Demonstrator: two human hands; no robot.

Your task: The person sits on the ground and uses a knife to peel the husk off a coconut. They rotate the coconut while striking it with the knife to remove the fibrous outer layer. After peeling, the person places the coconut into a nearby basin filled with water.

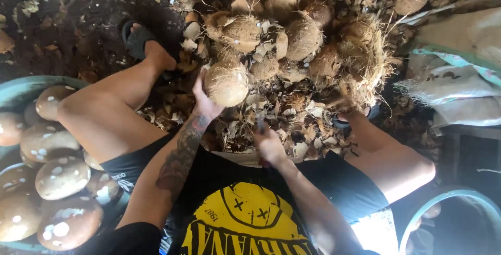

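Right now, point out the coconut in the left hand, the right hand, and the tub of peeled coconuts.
round brown husked coconut (226,83), head view, middle of shell
right hand (269,145), head view, back of hand
blue-green plastic tub (21,85), head view, upper rim

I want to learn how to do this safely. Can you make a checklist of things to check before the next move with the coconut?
1. Left hand has a grip on the coconut: ok.
2. Right hand shut on the tool: ok.
3. Tool's edge visible: cannot tell, blurred.
4. Left fingers away from the tool: ok, apart.
5. Feet away from the tool: left foot ok.
6. Room in the tub: cannot tell.
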